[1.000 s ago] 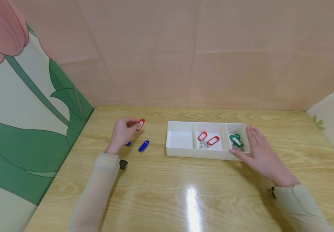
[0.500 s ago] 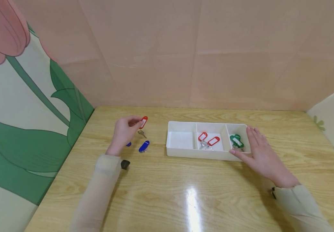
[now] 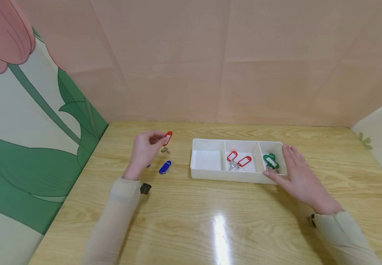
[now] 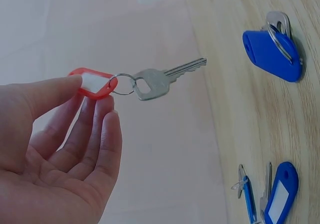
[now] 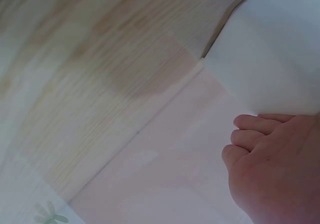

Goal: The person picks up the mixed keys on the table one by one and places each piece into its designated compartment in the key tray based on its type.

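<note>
The red key tag is held by the left hand, at about two o'clock from its middle in the head view. It is pinched between the thumb and the fingers, the thumb pressed on the white label at the end away from the split ring. From that ring a metal key is hung, seen at six o'clock of the tag from the head.

The tag can be judged light and stiff, probably of smooth plastic, so some slipping is to be expected if only an edge is gripped. It is best held by its two flat faces, well back from the ring, as is done here; the key is likely to be swung about by any quick motion. Little fragility is suggested.

The white divided tray is placed between three and four o'clock of the tag, well apart. Its three o'clock end is touched by the right hand, whose fingers are laid straight along the wall, the thumb spread apart at the near rim.
</note>
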